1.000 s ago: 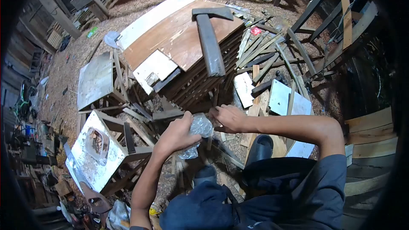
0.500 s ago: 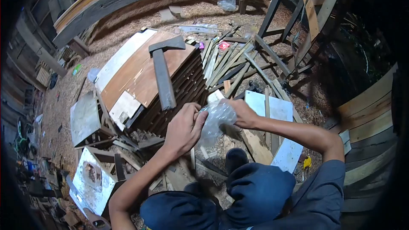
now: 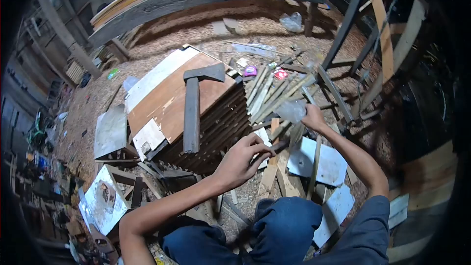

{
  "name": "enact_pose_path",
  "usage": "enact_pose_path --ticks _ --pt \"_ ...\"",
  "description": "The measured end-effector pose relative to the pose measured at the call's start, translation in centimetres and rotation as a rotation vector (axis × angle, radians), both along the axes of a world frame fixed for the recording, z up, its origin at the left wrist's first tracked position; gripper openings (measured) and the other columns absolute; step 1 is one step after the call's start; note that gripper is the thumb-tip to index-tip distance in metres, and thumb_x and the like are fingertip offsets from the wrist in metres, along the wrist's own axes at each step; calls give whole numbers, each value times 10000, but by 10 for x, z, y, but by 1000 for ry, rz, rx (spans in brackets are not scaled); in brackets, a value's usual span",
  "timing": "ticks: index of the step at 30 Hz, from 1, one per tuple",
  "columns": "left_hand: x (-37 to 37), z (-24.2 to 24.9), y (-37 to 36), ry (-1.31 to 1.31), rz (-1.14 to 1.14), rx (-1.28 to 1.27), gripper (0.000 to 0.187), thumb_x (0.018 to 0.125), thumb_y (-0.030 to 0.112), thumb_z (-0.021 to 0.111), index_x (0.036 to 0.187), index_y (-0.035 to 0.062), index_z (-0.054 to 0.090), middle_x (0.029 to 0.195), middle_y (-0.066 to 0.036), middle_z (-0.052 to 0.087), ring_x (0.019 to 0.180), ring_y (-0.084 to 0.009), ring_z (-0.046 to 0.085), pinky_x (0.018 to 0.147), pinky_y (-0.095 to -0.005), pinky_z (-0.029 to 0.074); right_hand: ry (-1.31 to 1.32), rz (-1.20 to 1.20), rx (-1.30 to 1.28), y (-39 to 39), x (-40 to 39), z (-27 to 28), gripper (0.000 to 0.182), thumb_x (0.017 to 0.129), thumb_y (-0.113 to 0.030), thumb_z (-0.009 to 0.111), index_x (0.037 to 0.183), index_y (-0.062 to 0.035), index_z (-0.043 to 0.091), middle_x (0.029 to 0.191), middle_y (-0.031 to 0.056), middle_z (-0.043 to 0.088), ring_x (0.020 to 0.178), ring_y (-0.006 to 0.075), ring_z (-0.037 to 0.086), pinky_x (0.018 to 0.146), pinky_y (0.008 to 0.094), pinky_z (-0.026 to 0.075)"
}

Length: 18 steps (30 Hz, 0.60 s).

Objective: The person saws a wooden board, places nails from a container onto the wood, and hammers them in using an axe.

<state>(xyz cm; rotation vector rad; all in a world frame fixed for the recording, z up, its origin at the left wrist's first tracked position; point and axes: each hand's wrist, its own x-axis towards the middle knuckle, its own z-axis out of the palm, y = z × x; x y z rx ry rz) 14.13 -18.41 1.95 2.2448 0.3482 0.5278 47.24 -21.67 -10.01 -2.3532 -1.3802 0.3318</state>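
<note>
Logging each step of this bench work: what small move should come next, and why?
Probably let the right hand set down the clear plastic bag it holds out over the wood strips. The left hand is pinched shut on something small from it, too small to identify.

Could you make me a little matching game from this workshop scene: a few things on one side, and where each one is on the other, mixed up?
Things:
1. wooden mallet
2. clear plastic bag
3. left hand
4. pink packet

Places:
A. held up in the right hand
B. lying on the sawdust floor beyond the stack
C. lying on top of the stack of boards
D. in front of the stack, fingers pinched together

Pairs: 1-C, 2-A, 3-D, 4-B
</note>
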Motion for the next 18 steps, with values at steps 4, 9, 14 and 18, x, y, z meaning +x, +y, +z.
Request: enact_pose_path --ticks 4,9,14,18 --pt "3 37 14 -4 0 31 172 879 27 673 1046 44 710 969 -115 647 857 -248 661 733 -335 530 129 189 14 18 13 1 236 785 -162 674 928 22 713 883 141 739 711 214 713 633 356 553" --pt "-10 68 39 -116 200 85 173 860 18 698 1031 22 720 962 -112 708 863 -192 687 720 -287 541 627 248 151 52 -62 116 191 858 -147 627 932 17 692 813 104 728 741 196 703 709 323 561" --pt "-57 75 79 -66 485 80 188 874 55 705 1059 26 727 915 -62 730 701 -78 591 616 -244 470 433 518 285 111 -141 150 233 893 -209 638 960 6 696 839 115 725 757 183 707 692 330 555" --pt "-99 66 128 -89 648 150 211 876 163 729 1042 35 740 886 -35 737 617 -51 499 553 -236 407 215 505 122 144 -206 177 440 874 -411 690 1006 9 686 885 181 721 825 291 719 736 389 561"
